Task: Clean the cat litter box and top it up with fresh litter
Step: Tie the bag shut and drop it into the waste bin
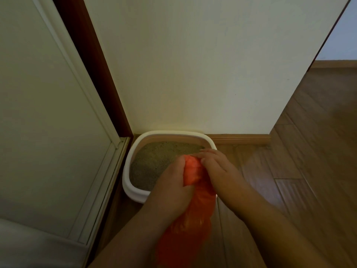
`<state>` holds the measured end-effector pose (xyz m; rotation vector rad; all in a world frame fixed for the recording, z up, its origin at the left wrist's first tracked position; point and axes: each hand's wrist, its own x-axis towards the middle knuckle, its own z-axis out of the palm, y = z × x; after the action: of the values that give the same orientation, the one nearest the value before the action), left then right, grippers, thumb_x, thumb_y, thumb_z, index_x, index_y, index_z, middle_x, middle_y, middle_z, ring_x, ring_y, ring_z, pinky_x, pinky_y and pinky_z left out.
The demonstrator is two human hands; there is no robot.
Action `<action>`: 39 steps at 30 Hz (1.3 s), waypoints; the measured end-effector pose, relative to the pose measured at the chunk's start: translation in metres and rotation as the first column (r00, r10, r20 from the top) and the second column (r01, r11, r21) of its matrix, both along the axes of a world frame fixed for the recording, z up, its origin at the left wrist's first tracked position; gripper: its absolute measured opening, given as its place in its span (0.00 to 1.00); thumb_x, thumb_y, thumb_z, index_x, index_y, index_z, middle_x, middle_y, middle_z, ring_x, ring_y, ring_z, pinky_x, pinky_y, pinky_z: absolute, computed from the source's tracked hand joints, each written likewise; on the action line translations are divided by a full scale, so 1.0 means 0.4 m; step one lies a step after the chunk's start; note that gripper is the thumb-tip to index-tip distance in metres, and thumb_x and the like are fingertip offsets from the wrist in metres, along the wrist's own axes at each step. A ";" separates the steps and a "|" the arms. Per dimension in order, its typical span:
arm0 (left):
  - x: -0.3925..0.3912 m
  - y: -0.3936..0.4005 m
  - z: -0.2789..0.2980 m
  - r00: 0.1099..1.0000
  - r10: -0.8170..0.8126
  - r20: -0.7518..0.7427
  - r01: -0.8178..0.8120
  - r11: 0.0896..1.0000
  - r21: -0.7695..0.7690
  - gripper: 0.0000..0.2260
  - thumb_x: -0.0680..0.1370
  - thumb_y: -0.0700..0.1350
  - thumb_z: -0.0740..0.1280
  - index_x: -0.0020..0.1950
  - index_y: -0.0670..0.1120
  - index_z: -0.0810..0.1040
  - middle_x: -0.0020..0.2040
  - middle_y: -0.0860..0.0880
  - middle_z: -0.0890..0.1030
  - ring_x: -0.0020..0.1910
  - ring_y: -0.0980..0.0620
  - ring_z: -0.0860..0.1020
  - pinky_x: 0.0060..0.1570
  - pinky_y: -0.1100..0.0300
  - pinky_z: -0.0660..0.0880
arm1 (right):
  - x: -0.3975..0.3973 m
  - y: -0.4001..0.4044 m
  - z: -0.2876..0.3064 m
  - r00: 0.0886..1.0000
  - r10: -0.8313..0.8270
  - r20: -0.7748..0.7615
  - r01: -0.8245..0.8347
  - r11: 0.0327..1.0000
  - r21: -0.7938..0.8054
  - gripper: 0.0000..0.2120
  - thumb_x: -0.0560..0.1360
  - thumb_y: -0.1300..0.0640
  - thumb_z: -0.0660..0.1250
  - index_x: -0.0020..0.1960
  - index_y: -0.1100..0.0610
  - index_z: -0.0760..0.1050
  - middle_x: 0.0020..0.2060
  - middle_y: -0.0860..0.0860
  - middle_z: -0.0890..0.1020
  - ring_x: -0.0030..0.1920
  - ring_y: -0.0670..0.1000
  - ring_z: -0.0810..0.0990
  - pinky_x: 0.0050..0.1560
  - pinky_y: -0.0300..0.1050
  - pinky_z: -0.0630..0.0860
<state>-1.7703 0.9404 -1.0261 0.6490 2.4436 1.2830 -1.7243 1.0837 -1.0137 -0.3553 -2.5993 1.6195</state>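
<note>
Wall first, since it takes up most of the shot: plain cream painted wall (193, 64) straight ahead, with a pale panelled door (38, 113) on the left and a dark reddish-brown wooden door frame (92, 70) running down between them. Brown wood-plank floor (309, 171) spreads out on the right and carries on past the wall corner, and a light wooden skirting board (241, 139) runs along the bottom of the wall. Tucked right into the corner where the wall meets the door frame sits the white rounded plastic litter box (133, 192), back edge up against the wall, filled with grey-beige grainy cat litter (154, 161) that looks pretty level. Over the near right part of the box there's an orange thin plastic bag (193, 219), bunched up at the top and hanging down toward the camera. Left hand (172, 186) is wrapped round the bag's gathered neck, fingers curled tight. Right hand (216, 167) is right beside it, fingertips pinching the very top of the bag, just above the box's right rim.
</note>
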 end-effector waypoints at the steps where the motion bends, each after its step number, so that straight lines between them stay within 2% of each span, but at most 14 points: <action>1: 0.001 -0.001 0.002 1.000 -0.004 0.014 0.004 1.000 0.022 0.13 0.81 0.47 0.65 0.63 0.61 0.69 0.52 0.58 0.78 0.49 0.61 0.78 0.52 0.55 0.80 | 0.002 0.000 0.002 0.999 0.025 0.029 -0.024 0.999 -0.037 0.09 0.82 0.43 0.58 0.58 0.40 0.74 0.61 0.37 0.70 0.58 0.35 0.72 0.61 0.40 0.72; 3: 0.003 0.000 0.002 1.000 -0.011 0.017 0.010 0.999 0.049 0.13 0.81 0.46 0.66 0.59 0.63 0.70 0.51 0.56 0.79 0.48 0.59 0.80 0.49 0.53 0.82 | 0.007 0.002 -0.002 0.996 0.060 0.064 -0.059 0.998 -0.032 0.22 0.73 0.31 0.65 0.62 0.40 0.73 0.60 0.40 0.73 0.57 0.42 0.77 0.57 0.46 0.80; 4: 0.003 0.001 0.001 1.000 -0.011 0.005 0.010 0.998 0.060 0.11 0.81 0.46 0.66 0.58 0.62 0.71 0.51 0.56 0.80 0.48 0.58 0.80 0.48 0.51 0.82 | 0.008 0.004 -0.004 0.994 0.063 0.088 -0.058 0.997 -0.054 0.28 0.69 0.28 0.68 0.64 0.39 0.72 0.60 0.41 0.74 0.57 0.45 0.79 0.55 0.48 0.82; 6: 0.004 0.004 0.000 1.000 -0.003 0.002 0.003 0.996 0.090 0.09 0.81 0.48 0.66 0.57 0.60 0.72 0.50 0.54 0.80 0.47 0.57 0.81 0.47 0.50 0.82 | 0.008 0.007 -0.006 0.992 0.061 0.107 -0.046 0.989 -0.137 0.31 0.65 0.27 0.71 0.64 0.37 0.72 0.60 0.44 0.76 0.56 0.47 0.81 0.54 0.50 0.83; 12: 0.008 0.000 -0.001 1.000 -0.005 -0.021 0.008 0.992 0.130 0.10 0.80 0.47 0.67 0.56 0.60 0.71 0.48 0.55 0.79 0.46 0.59 0.80 0.44 0.57 0.82 | 0.014 0.008 -0.003 0.994 0.101 0.048 -0.087 0.965 -0.246 0.20 0.70 0.33 0.72 0.59 0.37 0.76 0.52 0.45 0.83 0.51 0.47 0.84 0.51 0.52 0.84; 20: 0.009 -0.001 0.001 0.999 -0.016 -0.049 0.023 0.988 0.153 0.11 0.79 0.42 0.68 0.51 0.59 0.71 0.44 0.53 0.79 0.41 0.57 0.80 0.37 0.63 0.78 | 0.015 0.003 0.000 0.994 0.110 -0.006 -0.108 0.956 -0.273 0.09 0.75 0.42 0.70 0.54 0.42 0.78 0.47 0.48 0.84 0.48 0.50 0.85 0.50 0.57 0.84; 24: 0.007 -0.001 -0.005 0.997 -0.018 -0.081 0.029 0.991 0.129 0.10 0.79 0.41 0.67 0.52 0.56 0.72 0.44 0.52 0.79 0.41 0.55 0.79 0.38 0.58 0.80 | 0.013 0.003 -0.005 0.991 0.130 0.019 -0.121 0.958 -0.259 0.08 0.77 0.42 0.69 0.52 0.43 0.76 0.46 0.49 0.84 0.47 0.51 0.85 0.49 0.56 0.84; 28: 0.005 -0.006 -0.002 0.993 -0.042 -0.114 0.055 0.992 0.112 0.11 0.78 0.41 0.67 0.52 0.56 0.70 0.44 0.52 0.78 0.41 0.54 0.80 0.37 0.55 0.81 | 0.013 -0.001 -0.004 0.990 0.139 0.024 -0.127 0.953 -0.275 0.07 0.78 0.43 0.67 0.53 0.44 0.74 0.45 0.49 0.83 0.45 0.48 0.84 0.45 0.48 0.83; 30: 0.006 -0.005 -0.003 0.992 -0.026 -0.123 0.041 0.992 0.118 0.11 0.78 0.40 0.67 0.53 0.55 0.70 0.44 0.52 0.79 0.41 0.54 0.80 0.38 0.52 0.81 | 0.013 -0.004 -0.004 0.992 0.128 0.022 -0.117 0.956 -0.270 0.06 0.79 0.43 0.66 0.53 0.43 0.74 0.44 0.49 0.83 0.45 0.48 0.84 0.46 0.50 0.84; 33: 0.007 -0.001 -0.004 0.991 0.003 -0.132 0.014 0.992 0.125 0.12 0.78 0.40 0.67 0.55 0.55 0.70 0.46 0.52 0.79 0.43 0.54 0.80 0.40 0.49 0.81 | 0.010 -0.005 -0.005 0.993 0.121 0.020 -0.110 0.953 -0.284 0.06 0.79 0.43 0.66 0.54 0.44 0.74 0.44 0.49 0.84 0.46 0.50 0.85 0.48 0.55 0.84; 35: 0.005 -0.001 -0.001 0.992 0.009 -0.125 0.010 0.989 0.150 0.15 0.78 0.40 0.67 0.57 0.58 0.68 0.49 0.54 0.78 0.45 0.56 0.80 0.43 0.51 0.82 | 0.007 -0.006 -0.005 0.996 0.093 0.004 -0.086 0.932 -0.351 0.05 0.79 0.46 0.66 0.55 0.44 0.75 0.45 0.49 0.84 0.47 0.50 0.85 0.49 0.56 0.84; 37: -0.004 -0.004 0.003 0.997 0.005 -0.072 0.009 0.981 0.192 0.20 0.78 0.42 0.68 0.61 0.61 0.65 0.55 0.56 0.77 0.51 0.58 0.79 0.48 0.52 0.82 | 0.001 -0.006 -0.007 0.999 0.033 -0.029 -0.042 0.908 -0.417 0.06 0.80 0.50 0.66 0.57 0.42 0.77 0.49 0.48 0.84 0.50 0.51 0.85 0.51 0.58 0.83; 39: -0.015 -0.009 0.005 1.000 -0.003 -0.005 0.004 0.978 0.209 0.25 0.76 0.50 0.71 0.66 0.64 0.62 0.64 0.58 0.72 0.60 0.59 0.76 0.56 0.52 0.81 | -0.004 0.003 -0.005 0.998 -0.030 -0.060 0.000 0.897 -0.442 0.10 0.81 0.53 0.66 0.59 0.39 0.78 0.54 0.48 0.83 0.54 0.52 0.84 0.53 0.58 0.83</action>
<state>-1.7761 0.9367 -1.0240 0.7093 2.3290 1.5528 -1.7261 1.0850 -1.0158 -0.3320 -2.1511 2.1703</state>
